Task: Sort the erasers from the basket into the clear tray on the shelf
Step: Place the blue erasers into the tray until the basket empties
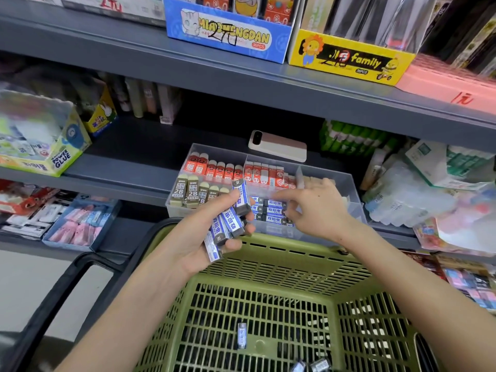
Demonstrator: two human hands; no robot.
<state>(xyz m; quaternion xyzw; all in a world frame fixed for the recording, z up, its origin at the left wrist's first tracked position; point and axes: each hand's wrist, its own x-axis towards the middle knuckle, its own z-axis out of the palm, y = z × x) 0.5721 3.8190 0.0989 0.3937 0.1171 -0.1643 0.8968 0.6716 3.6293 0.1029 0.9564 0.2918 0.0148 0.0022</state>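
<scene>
The tray [346, 189] sits on the shelf [128, 146], a phone [277, 146] behind it, the basket [281, 248] before and below it. The left hand [198, 237] holds erasers [228, 221] before the tray's left half; the right hand [319, 208] hovers over its front middle compartment. A loose eraser [242, 335] lies in the basket.

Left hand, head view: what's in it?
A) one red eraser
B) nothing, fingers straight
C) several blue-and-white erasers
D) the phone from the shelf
C: the left hand grips a bunch of blue-and-white erasers above the far rim of the green basket, just in front of the clear tray.
</scene>
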